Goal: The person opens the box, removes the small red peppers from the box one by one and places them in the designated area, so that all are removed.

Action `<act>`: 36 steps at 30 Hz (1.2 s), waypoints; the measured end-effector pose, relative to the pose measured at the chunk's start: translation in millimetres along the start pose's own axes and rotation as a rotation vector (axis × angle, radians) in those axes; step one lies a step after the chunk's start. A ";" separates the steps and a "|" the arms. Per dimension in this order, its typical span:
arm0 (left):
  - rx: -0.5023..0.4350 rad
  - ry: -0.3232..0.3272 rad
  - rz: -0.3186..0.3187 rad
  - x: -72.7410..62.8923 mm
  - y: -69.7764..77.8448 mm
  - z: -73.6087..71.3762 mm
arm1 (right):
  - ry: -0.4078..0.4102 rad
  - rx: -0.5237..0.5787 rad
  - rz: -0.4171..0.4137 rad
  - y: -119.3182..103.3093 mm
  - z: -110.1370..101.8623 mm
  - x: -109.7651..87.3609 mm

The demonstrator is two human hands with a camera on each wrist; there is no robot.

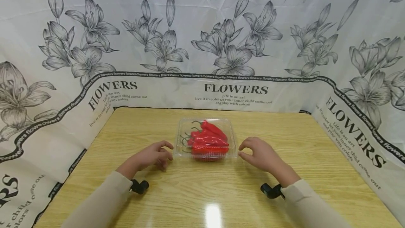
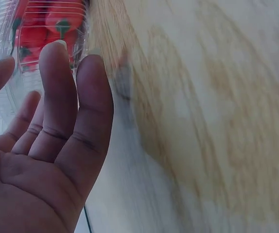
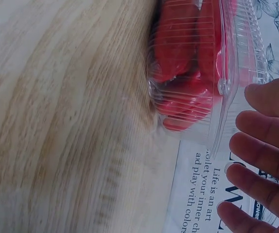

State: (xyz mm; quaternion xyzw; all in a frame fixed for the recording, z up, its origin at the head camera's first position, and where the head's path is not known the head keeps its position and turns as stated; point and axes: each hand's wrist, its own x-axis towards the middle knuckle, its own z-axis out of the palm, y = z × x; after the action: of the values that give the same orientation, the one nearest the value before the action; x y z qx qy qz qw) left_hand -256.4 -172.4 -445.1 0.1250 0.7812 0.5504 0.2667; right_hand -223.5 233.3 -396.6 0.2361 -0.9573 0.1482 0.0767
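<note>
A clear plastic clamshell box (image 1: 232, 133) sits on the table with its lid down. Inside lie several red peppers (image 1: 209, 140) with green stems, most of them pointing left. My left hand (image 1: 155, 156) is just left of the box, its fingers loosely bent and holding nothing. On the other side, my right hand (image 1: 259, 154) is close to the box's right edge, thumb and fingers apart and empty. In the right wrist view the ribbed side of the box (image 3: 232, 73) is near the thumb, and the peppers (image 3: 178, 43) show through it.
The wood-grain table (image 1: 202, 189) stretches around the box. A white cloth with printed flowers (image 1: 234, 94) hangs behind and at both sides. Black wrist cameras (image 1: 139, 186) sit below the sleeves.
</note>
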 end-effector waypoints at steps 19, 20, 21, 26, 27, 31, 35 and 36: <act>-0.122 -0.101 0.026 -1.9 -3.1 7.8 | -0.029 0.008 -0.006 -2.0 9.9 -2.4; -0.127 -0.105 0.030 -2.0 -3.4 8.1 | -0.026 0.005 -0.008 -2.0 10.3 -2.4; -0.133 -0.107 0.034 -2.0 -3.6 8.4 | -0.024 0.003 -0.008 -2.0 10.6 -2.6; -0.168 -0.105 0.040 -1.9 -6.6 9.6 | -0.003 0.007 -0.039 -2.7 11.8 -3.2; -0.176 -0.101 0.039 -1.8 -7.2 9.9 | 0.004 0.010 -0.051 -2.8 11.9 -3.3; -0.199 -0.086 0.048 -1.3 -9.6 11.3 | 0.032 0.013 -0.108 -1.7 13.1 -3.7; -0.234 -0.085 0.086 -0.4 -12.4 13.8 | 0.051 0.002 -0.157 -1.6 13.7 -3.1; -0.244 -0.089 0.098 -0.1 -13.2 14.6 | 0.056 -0.003 -0.166 -1.8 13.7 -2.9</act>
State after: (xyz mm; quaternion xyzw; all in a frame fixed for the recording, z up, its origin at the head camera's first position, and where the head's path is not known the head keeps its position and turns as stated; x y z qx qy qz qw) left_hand -246.9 -165.7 -461.0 0.1539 0.6888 0.6477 0.2870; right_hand -221.2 228.6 -409.7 0.3102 -0.9322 0.1461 0.1156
